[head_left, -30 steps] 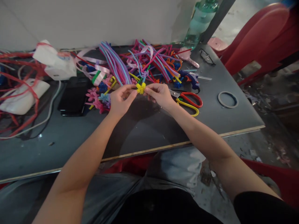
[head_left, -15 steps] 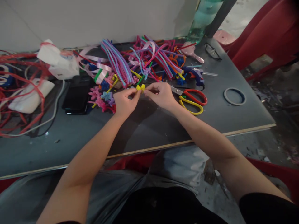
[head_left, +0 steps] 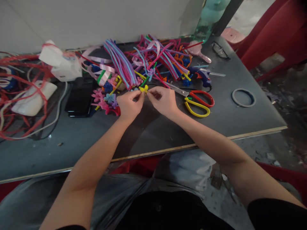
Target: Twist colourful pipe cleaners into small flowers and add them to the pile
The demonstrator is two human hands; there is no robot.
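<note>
A small yellow pipe-cleaner flower (head_left: 144,88) is pinched between my two hands above the table. My left hand (head_left: 130,103) grips its left side with thumb and fingertips. From the right, my right hand (head_left: 163,99) pinches the flower's edge, its fingers curled. Finished pipe-cleaner flowers (head_left: 105,103) in pink, blue and red lie just left of my left hand. Beyond the hands rests a bundle of purple, blue and pink pipe cleaners (head_left: 122,65), with a second bundle (head_left: 165,60) to its right. Scissors (head_left: 199,102) with red and yellow handles lie beside my right hand.
Black phones (head_left: 80,97) and tangled red cords (head_left: 24,121) occupy the table's left. At the back right are a glue gun (head_left: 203,76), a pink brush (head_left: 199,52), glasses (head_left: 220,50) and a green bottle (head_left: 207,24). A grey ring (head_left: 243,97) lies near the right edge.
The yellow flower has turned slightly between the fingertips, and my right hand's fingers have shifted a little lower on it. The whole view has moved slightly.
</note>
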